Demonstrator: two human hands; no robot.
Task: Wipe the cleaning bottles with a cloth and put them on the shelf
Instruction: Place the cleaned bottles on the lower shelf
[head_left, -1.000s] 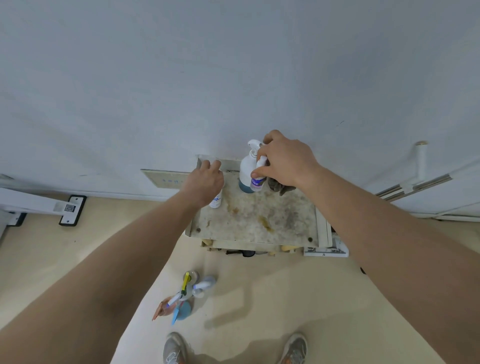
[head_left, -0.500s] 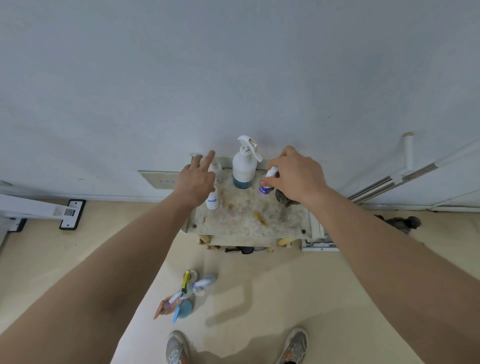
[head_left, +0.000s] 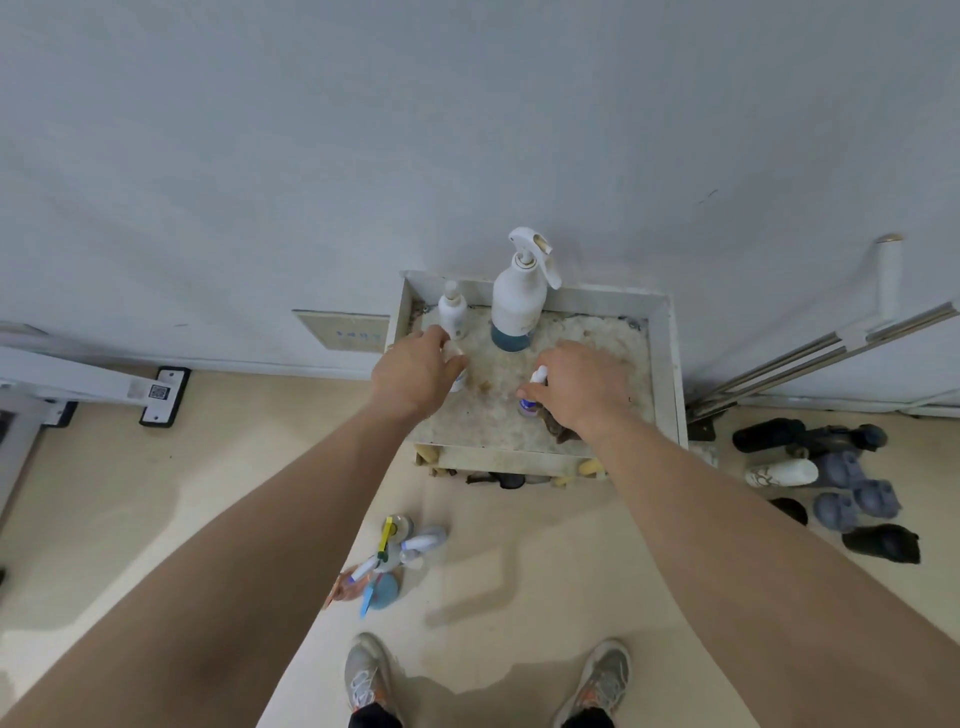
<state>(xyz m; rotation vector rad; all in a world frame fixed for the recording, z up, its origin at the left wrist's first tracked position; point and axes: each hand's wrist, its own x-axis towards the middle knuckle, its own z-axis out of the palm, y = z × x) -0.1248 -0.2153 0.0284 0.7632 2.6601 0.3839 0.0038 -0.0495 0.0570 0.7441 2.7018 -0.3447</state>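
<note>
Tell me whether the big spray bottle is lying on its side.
No, the big spray bottle stands upright at the back of the shelf.

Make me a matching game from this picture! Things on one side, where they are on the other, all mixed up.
Things:
1. spray bottle
2. blue-label bottle
3. bottle pile
4. slippers

Places:
A. on the floor, right of the shelf
B. at the back of the shelf, by the wall
C. in the right hand
D. on the floor, in front of the shelf

Pairs: 1-B, 2-C, 3-D, 4-A.
</note>
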